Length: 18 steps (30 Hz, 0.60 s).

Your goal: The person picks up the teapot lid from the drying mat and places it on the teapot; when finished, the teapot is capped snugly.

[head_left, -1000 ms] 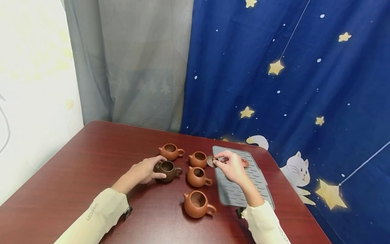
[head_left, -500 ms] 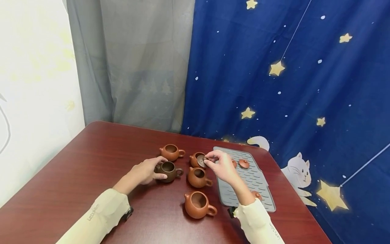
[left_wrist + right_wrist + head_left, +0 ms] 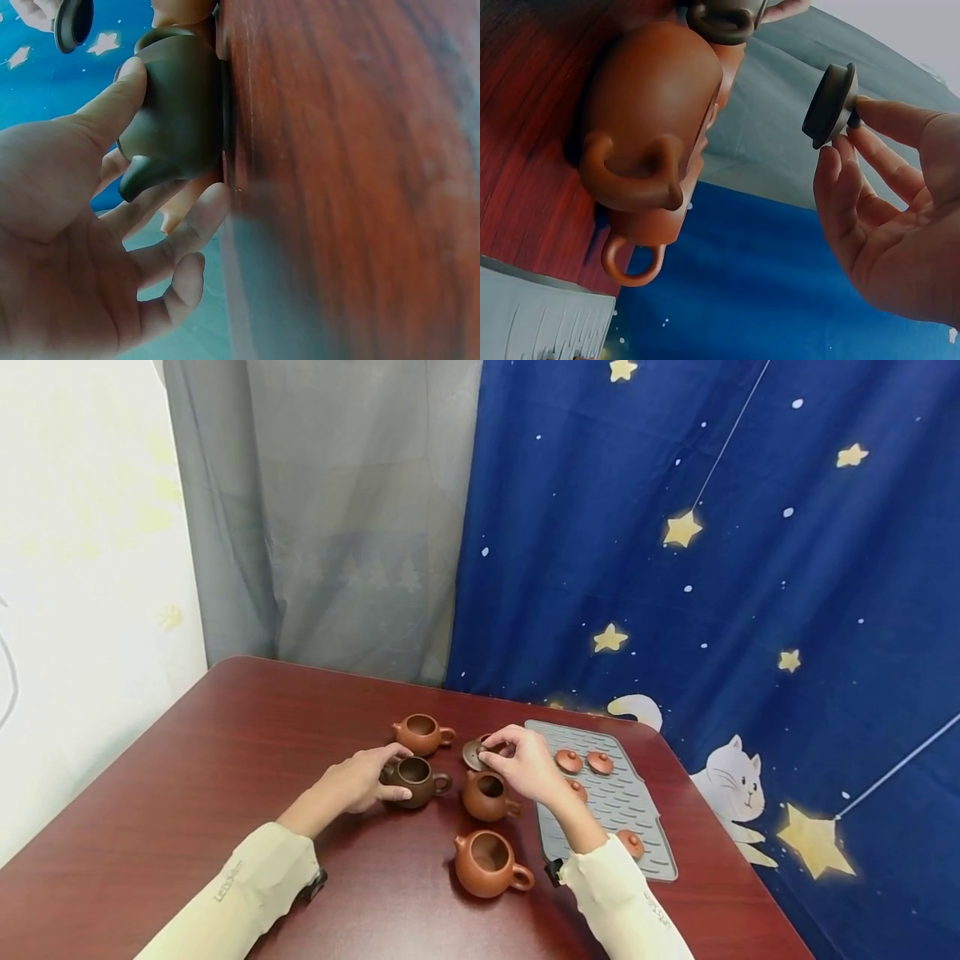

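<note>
A dark brown lidless teapot (image 3: 420, 793) stands on the table. My left hand (image 3: 358, 779) grips it at the spout side; the left wrist view has my thumb against the teapot body (image 3: 180, 105) and the other fingers spread below. My right hand (image 3: 531, 766) pinches a dark brown lid (image 3: 472, 755) by its knob. In the head view that lid appears in front of a partly hidden orange-brown teapot. The right wrist view has the lid (image 3: 831, 105) in the air, tilted, clear of the nearby pots.
Other orange-brown teapots without lids stand around: one at the back (image 3: 418, 737), one in the middle (image 3: 482, 803) and one in front (image 3: 480, 875). On the right a grey ridged mat (image 3: 622, 810) bears several reddish lids, one (image 3: 600, 763) near its far end.
My right hand has carried the dark lid leftward from beside the mat, over the orange-brown teapot, toward the dark one. The left hand has stayed at the dark teapot.
</note>
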{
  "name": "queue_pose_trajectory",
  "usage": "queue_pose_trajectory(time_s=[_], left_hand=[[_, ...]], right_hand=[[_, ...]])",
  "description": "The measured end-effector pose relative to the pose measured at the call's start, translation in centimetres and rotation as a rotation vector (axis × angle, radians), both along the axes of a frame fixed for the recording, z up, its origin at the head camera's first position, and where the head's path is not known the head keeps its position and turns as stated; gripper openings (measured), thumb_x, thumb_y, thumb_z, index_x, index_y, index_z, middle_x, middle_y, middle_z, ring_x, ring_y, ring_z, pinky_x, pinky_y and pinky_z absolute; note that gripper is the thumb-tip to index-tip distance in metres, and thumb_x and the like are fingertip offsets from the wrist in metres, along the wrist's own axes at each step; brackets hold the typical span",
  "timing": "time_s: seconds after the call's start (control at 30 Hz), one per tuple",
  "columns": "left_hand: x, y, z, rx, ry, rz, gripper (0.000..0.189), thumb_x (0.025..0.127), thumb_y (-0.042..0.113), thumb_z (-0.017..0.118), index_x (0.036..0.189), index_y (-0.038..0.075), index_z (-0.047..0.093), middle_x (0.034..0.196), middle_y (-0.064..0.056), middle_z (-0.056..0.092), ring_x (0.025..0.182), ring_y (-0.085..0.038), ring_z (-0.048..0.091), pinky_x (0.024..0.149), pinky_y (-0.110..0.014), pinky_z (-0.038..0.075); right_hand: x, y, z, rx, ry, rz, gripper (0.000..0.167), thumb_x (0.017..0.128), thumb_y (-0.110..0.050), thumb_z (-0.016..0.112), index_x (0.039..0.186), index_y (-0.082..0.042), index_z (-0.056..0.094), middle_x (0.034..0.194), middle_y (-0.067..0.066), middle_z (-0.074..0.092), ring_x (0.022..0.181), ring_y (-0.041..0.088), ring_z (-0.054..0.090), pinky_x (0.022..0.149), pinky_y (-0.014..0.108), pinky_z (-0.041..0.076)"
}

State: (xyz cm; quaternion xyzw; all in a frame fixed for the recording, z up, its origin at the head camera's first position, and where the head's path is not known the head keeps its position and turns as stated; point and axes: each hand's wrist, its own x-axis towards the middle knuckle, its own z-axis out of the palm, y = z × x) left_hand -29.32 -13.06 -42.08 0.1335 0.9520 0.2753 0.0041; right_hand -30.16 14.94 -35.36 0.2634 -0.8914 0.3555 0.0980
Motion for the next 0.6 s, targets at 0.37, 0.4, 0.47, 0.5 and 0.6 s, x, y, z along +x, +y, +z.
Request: queue_pose_trajectory(time_s=[0.37, 0.4, 0.47, 0.5, 0.6], left_hand=[[0.2, -0.1, 0.2, -0.007, -0.003, 0.013, 0.062, 0.081, 0.049, 0.078, 0.134, 0.028, 0.054, 0.126, -0.001, 0.065, 0.12, -0.03, 0.059, 0.084, -0.063, 0.044], [0.2, -0.1, 0.2, -0.008, -0.004, 0.014, 0.063, 0.081, 0.049, 0.078, 0.134, 0.028, 0.053, 0.126, -0.001, 0.065, 0.12, -0.03, 0.058, 0.084, -0.063, 0.045], [0.2, 0.0, 0.2, -0.005, -0.005, 0.015, 0.063, 0.08, 0.05, 0.078, 0.134, 0.028, 0.053, 0.126, -0.001, 0.066, 0.12, -0.03, 0.059, 0.084, -0.064, 0.044], [0.2, 0.0, 0.2, -0.001, -0.005, 0.016, 0.063, 0.08, 0.05, 0.078, 0.134, 0.028, 0.053, 0.126, -0.001, 0.066, 0.12, -0.029, 0.059, 0.084, -0.064, 0.044], [0.3, 0.1, 0.2, 0.003, -0.001, 0.014, 0.063, 0.08, 0.05, 0.078, 0.134, 0.029, 0.053, 0.125, 0.0, 0.066, 0.12, -0.029, 0.059, 0.085, -0.064, 0.044]], right_hand=[[-0.5, -1.3, -0.4, 0.037, -0.028, 0.066, 0.007, 0.087, -0.015, 0.077, 0.093, -0.011, 0.076, 0.092, 0.0, 0.069, 0.075, 0.014, 0.067, 0.064, 0.025, 0.053], [-0.6, -1.4, -0.4, 0.037, -0.032, 0.074, 0.008, 0.087, -0.016, 0.077, 0.093, -0.011, 0.076, 0.092, 0.0, 0.069, 0.075, 0.016, 0.067, 0.063, 0.025, 0.053], [-0.7, -1.6, -0.5, 0.038, -0.038, 0.089, 0.008, 0.087, -0.016, 0.077, 0.093, -0.01, 0.076, 0.091, 0.001, 0.069, 0.076, 0.02, 0.068, 0.063, 0.026, 0.053], [-0.8, -1.7, -0.5, 0.043, -0.038, 0.094, 0.008, 0.087, -0.016, 0.077, 0.093, -0.01, 0.077, 0.091, 0.001, 0.069, 0.076, 0.021, 0.068, 0.063, 0.026, 0.053], [-1.0, -2.0, -0.5, 0.07, -0.033, 0.1, 0.006, 0.086, -0.016, 0.078, 0.091, -0.012, 0.077, 0.091, 0.0, 0.069, 0.077, 0.02, 0.066, 0.063, 0.026, 0.051]])
